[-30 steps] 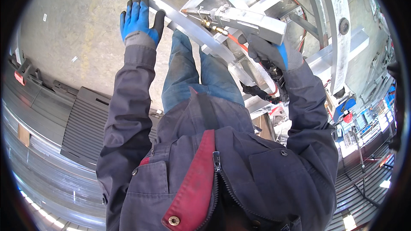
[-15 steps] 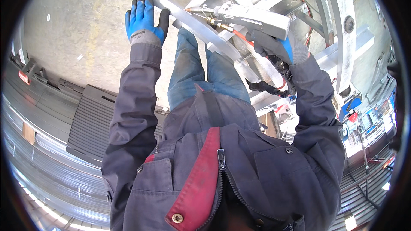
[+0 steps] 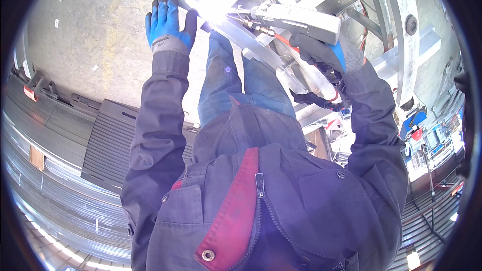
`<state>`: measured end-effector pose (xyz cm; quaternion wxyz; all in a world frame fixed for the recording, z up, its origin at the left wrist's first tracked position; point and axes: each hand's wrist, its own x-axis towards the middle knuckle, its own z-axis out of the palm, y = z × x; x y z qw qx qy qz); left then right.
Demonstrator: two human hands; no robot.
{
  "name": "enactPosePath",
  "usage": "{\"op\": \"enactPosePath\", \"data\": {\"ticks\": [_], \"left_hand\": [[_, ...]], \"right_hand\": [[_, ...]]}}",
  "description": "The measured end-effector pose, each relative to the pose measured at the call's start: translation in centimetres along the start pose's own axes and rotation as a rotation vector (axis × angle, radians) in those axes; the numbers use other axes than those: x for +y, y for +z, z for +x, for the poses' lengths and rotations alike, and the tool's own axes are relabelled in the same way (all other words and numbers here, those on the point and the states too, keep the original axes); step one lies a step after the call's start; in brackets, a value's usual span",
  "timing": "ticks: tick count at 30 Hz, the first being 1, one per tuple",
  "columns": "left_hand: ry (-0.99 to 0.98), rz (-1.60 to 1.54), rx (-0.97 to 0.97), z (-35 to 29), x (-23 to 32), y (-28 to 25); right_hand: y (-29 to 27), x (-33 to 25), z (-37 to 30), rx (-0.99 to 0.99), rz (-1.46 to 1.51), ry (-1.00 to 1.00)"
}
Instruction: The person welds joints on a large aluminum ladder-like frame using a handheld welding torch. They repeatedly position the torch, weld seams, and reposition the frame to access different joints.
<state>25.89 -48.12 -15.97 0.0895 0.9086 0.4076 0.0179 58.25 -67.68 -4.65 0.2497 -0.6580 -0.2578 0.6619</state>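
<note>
In a blue and grey work glove, my left hand [image 3: 168, 26] lies with its fingers stretched out, fingertips at the edge of a curved pale metal beam [image 3: 250, 43]. It holds nothing. My right hand [image 3: 326, 52], gloved alike, is wrapped round the grip of a boxy silver welding gun [image 3: 298, 19]. The gun's nozzle points left at the beam, a short way right of my left hand. A white glare at its tip hides the nozzle end and the spot it meets. A red hose [image 3: 287, 40] and a black-wrapped cable [image 3: 314, 101] run from the gun.
More metal beams [image 3: 406, 45] form a frame ahead and to the right. Dark ribbed panels [image 3: 108, 140] and long metal lengths lie at left. A blue and red item [image 3: 415, 124] stands among clutter at right. My legs [image 3: 216, 80] are close below the beam.
A brilliant white light has appeared at the welding gun's tip, washing out the beam around it. Both hands have stayed nearly where they were.
</note>
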Motion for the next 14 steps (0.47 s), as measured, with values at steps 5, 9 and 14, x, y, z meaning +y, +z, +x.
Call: {"op": "enactPosePath", "data": {"ticks": [5, 9, 14], "left_hand": [[-0.01, 0.01, -0.012, 0.0, 0.0, 0.0], [-0.015, 0.011, -0.024, 0.0, 0.0, 0.0], [-0.021, 0.009, -0.034, -0.1, -0.2, 0.2]], "right_hand": [[0.0, 0.6, -0.2, 0.012, 0.016, -0.023], [-0.3, 0.6, -0.3, -0.015, 0.033, 0.008], [-1.1, 0.5, -0.1, -0.125, -0.019, 0.129]]}}
